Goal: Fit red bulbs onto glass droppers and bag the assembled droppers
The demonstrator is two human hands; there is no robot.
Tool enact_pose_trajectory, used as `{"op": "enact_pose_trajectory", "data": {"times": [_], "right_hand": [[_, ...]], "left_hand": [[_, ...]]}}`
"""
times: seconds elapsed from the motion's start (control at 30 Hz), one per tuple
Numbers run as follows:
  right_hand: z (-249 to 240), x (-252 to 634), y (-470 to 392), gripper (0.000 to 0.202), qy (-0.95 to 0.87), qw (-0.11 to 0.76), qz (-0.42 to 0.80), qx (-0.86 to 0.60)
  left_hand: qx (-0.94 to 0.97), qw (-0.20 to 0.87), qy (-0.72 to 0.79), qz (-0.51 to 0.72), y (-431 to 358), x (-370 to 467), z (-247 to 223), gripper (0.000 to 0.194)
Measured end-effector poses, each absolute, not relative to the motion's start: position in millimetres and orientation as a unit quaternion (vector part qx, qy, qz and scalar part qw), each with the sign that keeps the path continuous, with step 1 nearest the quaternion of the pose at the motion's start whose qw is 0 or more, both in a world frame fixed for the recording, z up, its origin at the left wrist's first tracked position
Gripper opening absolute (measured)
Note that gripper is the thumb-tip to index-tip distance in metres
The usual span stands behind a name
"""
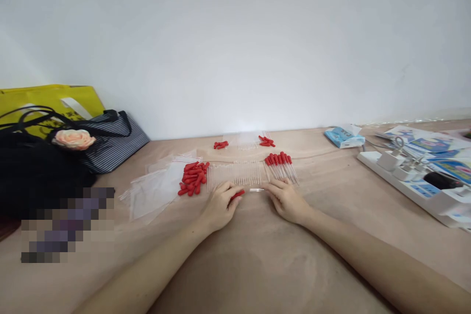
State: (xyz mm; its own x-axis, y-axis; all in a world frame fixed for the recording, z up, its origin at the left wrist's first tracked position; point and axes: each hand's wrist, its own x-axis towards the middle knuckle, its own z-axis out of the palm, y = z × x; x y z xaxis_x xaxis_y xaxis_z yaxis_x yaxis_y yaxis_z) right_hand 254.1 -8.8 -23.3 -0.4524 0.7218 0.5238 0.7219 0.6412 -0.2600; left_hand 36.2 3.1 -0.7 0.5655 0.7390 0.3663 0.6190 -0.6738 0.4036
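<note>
The left hand is curled nearly closed, thumb and fingers pinching one red bulb that points toward the other hand. The right hand is also bent inward, its fingertips closed on the end of a clear tube, which lies level just above the table. Bulb and tube are near each other but apart. Beyond the hands, a row of clear tubes lies between a pile of red bulbs and several red-capped tubes.
</note>
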Motion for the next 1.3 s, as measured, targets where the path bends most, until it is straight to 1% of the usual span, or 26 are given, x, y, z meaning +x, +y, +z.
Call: {"op": "enact_pose_trajectory", "data": {"times": [0.23, 0.43, 0.6, 0.87, 1.13, 1.3], "right_hand": [[-18.0, 243.7, -13.5, 0.020, -0.847, 0.316, -0.029, -0.426], [-20.6, 243.5, -14.4, 0.021, -0.849, 0.310, -0.063, -0.423], [-20.2, 242.4, -15.0, 0.022, -0.846, 0.321, -0.073, -0.420], [-19.6, 233.4, -17.9, 0.021, -0.854, 0.337, -0.064, -0.391], [-19.3, 228.4, -19.8, 0.021, -0.866, 0.348, -0.007, -0.359], [-15.9, 233.4, -17.1, 0.020, -0.880, 0.344, -0.025, -0.326]], "left_hand": [[0.887, 0.069, 0.369, 0.271, 8.7, 34.5, -3.0, 0.018], [0.890, 0.058, 0.367, 0.265, 7.1, 36.0, -1.5, 0.017], [0.884, 0.062, 0.376, 0.271, 7.3, 34.9, -1.4, 0.016], [0.871, 0.063, 0.386, 0.296, 9.3, 33.9, -5.6, 0.018], [0.866, 0.078, 0.383, 0.312, 9.4, 34.4, -5.2, 0.019], [0.876, 0.082, 0.356, 0.314, 7.5, 32.1, -3.4, 0.017]]}}
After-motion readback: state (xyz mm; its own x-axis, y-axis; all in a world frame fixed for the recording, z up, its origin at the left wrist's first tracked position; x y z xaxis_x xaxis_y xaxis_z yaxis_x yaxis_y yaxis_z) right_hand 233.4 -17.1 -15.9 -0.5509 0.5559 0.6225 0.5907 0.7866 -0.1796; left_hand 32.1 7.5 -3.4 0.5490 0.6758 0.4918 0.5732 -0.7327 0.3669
